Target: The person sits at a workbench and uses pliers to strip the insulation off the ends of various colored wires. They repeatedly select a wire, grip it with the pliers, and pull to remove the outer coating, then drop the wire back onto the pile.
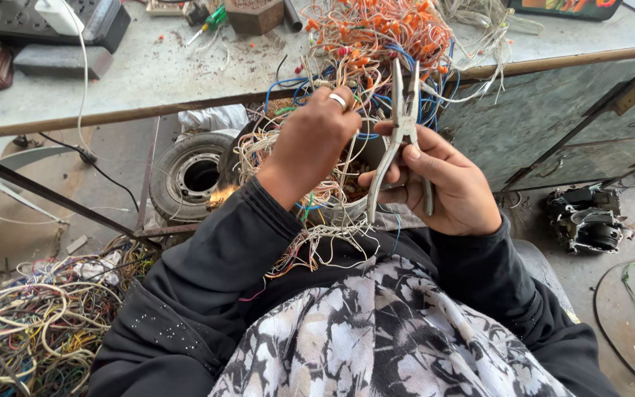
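- Nearest, the right hand (456, 192) grips the pliers (404, 140), handles spread, tips pointing far.
- Just left, the left hand (310, 143) pinches white strands from the wire bundle (339, 81) against the bench edge.
- Judging by this, separating one strand before cutting seems wise.
- Farther off, a dark flat package (564, 7) with orange-green print lies far right on the bench (148, 73).

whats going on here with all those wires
A person sits at a grey workbench with a tangled bundle of thin wires spilling from the bench edge into their lap. Their left hand, wearing a ring, grips into the tangle, while the right hand holds metal pliers pointed up at the wires. A pile of loose wires and a small tyre lie on the floor.
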